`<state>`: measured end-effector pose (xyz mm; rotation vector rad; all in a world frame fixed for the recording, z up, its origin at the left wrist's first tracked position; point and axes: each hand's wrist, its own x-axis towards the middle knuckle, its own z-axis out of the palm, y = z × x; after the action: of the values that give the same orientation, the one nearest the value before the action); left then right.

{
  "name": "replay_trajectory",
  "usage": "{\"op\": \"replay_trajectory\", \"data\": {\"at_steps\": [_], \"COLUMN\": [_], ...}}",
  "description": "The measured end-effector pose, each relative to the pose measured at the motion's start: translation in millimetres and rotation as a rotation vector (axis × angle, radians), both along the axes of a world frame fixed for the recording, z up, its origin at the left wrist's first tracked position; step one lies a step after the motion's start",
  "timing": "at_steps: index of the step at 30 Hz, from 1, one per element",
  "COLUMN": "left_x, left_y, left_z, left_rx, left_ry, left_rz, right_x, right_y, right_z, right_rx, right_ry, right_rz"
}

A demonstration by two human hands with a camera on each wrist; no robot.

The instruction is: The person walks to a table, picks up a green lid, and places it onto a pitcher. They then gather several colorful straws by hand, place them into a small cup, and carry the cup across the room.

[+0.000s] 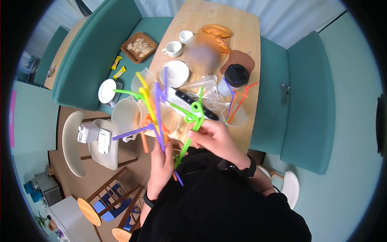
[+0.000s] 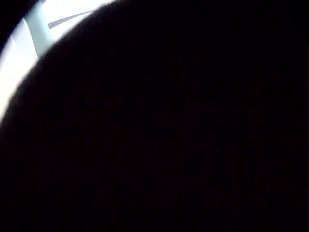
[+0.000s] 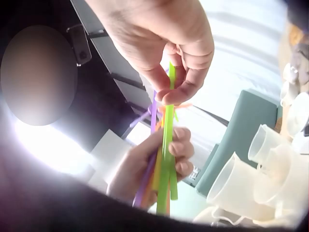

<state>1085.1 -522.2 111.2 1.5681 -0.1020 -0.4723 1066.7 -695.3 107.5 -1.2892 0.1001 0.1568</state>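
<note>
My left hand (image 1: 161, 161) grips a bunch of coloured drinking straws in front of my body. Purple straws (image 1: 158, 109), yellow straws (image 1: 148, 99) and orange ones fan out above the fist, with some lower ends poking out below. Between thumb and fingers, my right hand (image 1: 217, 139) pinches a green straw (image 1: 196, 126) with a looped upper part. In the right wrist view, this green straw (image 3: 167, 140) runs down past the fingers of the left hand (image 3: 181, 151), alongside the bunch. The left wrist view is nearly all dark.
Beyond the hands, the wooden table (image 1: 242, 24) bears a clear jug (image 1: 125, 117), saucers (image 1: 175, 72), white cups (image 1: 173, 49), bread (image 1: 217, 30) and a black-lidded container (image 1: 236, 76). More straws (image 1: 238, 103) stand in a clear cup. A white chair (image 1: 105, 157) is at the left.
</note>
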Motion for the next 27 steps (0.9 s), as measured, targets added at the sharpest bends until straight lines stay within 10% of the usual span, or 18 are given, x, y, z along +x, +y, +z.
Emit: {"op": "replay_trajectory", "data": {"at_steps": [8, 17, 20, 27], "left_x": [9.2, 11.4, 9.0, 4.3], "left_y": [23.6, 4.9, -0.2, -12.0], "left_z": [-12.6, -4.0, -1.0, 3.6], "left_rx": [0.037, -0.039, -0.064, -0.054], "left_ry": [-0.025, 0.015, 0.046, 0.102], "left_rz": [0.114, -0.009, -0.030, -0.108], "right_x": [-37.2, -44.6, -47.5, -19.8], "right_y": [-106.4, -122.7, -118.5, -49.4], "right_z": [-2.1, -98.2, -81.6, 4.2], "right_rx": [-0.737, -0.954, -1.142, -0.676], "right_ry": [-0.117, 0.090, 0.229, -0.076], "right_rz": [-0.724, -0.587, -0.547, -0.230]}}
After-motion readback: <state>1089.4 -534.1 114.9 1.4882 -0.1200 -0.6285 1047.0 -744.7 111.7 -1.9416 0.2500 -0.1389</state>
